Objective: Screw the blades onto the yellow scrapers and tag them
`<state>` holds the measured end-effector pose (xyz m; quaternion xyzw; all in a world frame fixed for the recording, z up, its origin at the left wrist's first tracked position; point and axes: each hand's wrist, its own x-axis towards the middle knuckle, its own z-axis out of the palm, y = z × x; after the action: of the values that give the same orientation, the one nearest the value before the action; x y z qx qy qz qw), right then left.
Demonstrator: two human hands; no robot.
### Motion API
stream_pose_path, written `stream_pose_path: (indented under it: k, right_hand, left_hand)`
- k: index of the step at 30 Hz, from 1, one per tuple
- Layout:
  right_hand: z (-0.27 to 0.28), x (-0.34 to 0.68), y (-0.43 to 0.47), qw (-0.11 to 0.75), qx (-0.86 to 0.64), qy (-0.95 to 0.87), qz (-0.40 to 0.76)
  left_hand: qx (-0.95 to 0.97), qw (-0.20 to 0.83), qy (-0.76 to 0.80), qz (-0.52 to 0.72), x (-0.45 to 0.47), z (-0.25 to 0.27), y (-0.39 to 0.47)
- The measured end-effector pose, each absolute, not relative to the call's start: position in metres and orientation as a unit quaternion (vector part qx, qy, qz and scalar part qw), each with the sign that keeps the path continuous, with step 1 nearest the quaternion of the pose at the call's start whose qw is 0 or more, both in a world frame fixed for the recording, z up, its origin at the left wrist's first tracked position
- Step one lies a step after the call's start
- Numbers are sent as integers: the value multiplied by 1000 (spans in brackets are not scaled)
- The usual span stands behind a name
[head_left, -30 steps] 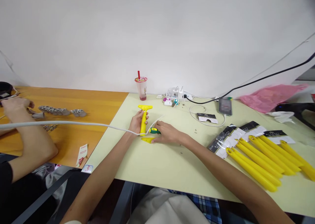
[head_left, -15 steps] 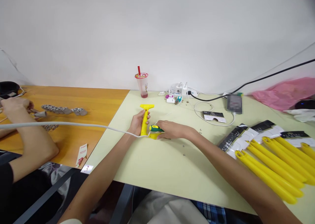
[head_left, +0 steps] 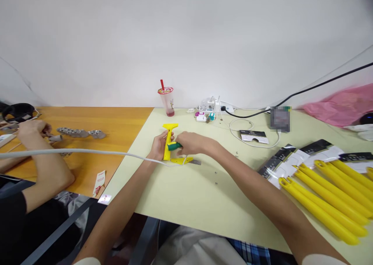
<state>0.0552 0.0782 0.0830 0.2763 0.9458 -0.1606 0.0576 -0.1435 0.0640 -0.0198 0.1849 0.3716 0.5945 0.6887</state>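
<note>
My left hand [head_left: 159, 145] is closed around a yellow T-shaped scraper [head_left: 168, 148], its wide end pointing away from me. Close beside it, my right hand [head_left: 189, 142] grips a screwdriver [head_left: 175, 145] with a green and yellow handle. The handle sticks out leftward in front of the scraper's shaft; I cannot tell whether they touch, and the shank is hidden. Under my right hand lies a yellow part with a metal blade [head_left: 196, 162]. A few small metal bits, perhaps screws or nuts [head_left: 216, 173], are scattered on the table to the right.
Yellow handles [head_left: 323, 214] and black-and-white packets [head_left: 281, 160] lie at the right. A drink cup [head_left: 167, 101] and a power strip [head_left: 229, 109] stand by the wall. A white cable [head_left: 87, 151] crosses in front. At the left, a co-worker's arm [head_left: 48, 160] rests over grey parts.
My right hand has lifted slightly and moved left with the screwdriver, bringing its handle over the scraper. The bladed yellow part beneath is now more exposed.
</note>
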Motion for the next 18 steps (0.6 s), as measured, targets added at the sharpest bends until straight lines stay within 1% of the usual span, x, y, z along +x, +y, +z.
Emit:
stream_pose_path:
  k: [3, 5, 11, 16, 18]
  right_hand:
    - [65, 44, 76, 147, 267, 938, -167]
    - [58, 45, 72, 165, 272, 934, -162]
    - [55, 55, 66, 164, 281, 927, -188]
    - [55, 62, 69, 131, 270, 931, -209]
    - [59, 68, 72, 101, 270, 931, -225]
  left_hand:
    - [182, 668, 380, 614, -145, -14, 62]
    - [181, 655, 375, 631, -145, -12, 62]
    - [183, 653, 376, 632, -141, -11, 61]
    - [189, 652, 379, 629, -140, -9, 59]
    - [197, 652, 383, 624, -140, -10, 58]
